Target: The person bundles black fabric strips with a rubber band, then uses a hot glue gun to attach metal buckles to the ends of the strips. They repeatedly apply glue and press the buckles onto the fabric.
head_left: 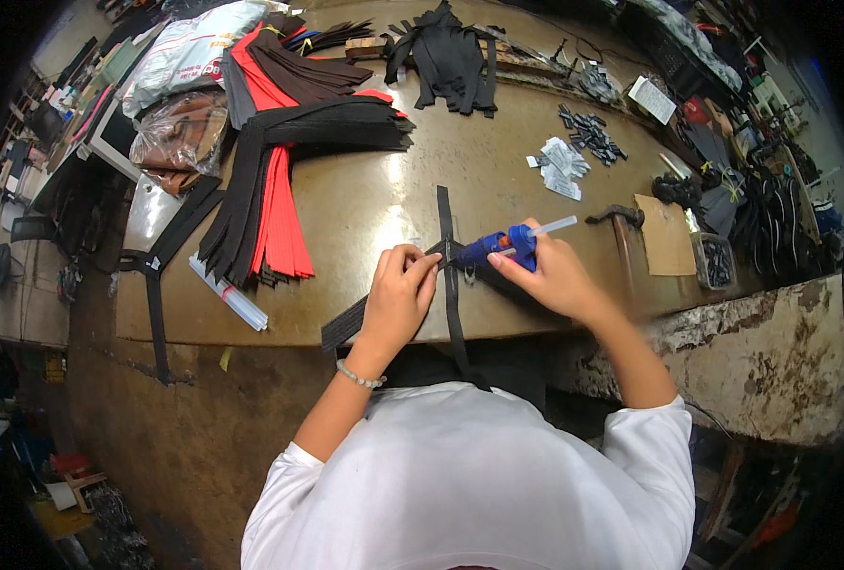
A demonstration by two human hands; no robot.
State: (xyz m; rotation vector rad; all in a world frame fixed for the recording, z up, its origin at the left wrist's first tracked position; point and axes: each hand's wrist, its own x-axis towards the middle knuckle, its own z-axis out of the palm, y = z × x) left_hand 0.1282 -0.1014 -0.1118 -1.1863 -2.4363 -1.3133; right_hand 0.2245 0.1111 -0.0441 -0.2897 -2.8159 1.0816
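My right hand [553,275] is wrapped around a blue hot glue gun [520,243], with a clear glue stick [555,226] poking out of its back end. The gun's nozzle points left, at the crossing of some black webbing straps [444,211]. Just left of that crossing, my left hand [398,299] pinches the strap with thumb and fingertips. One strap runs from the far side toward me and over the table edge. A wider black band [344,325] slants out under my left wrist. Whether the nozzle touches the strap, I cannot tell.
Black and red strips [284,218] lie piled at the left, near spare glue sticks [237,302] and a joined black strap [153,275]. Farther back are black straps [446,62], white labels [560,166] and small black clips [593,133]. Brown cardboard [662,236] lies right.
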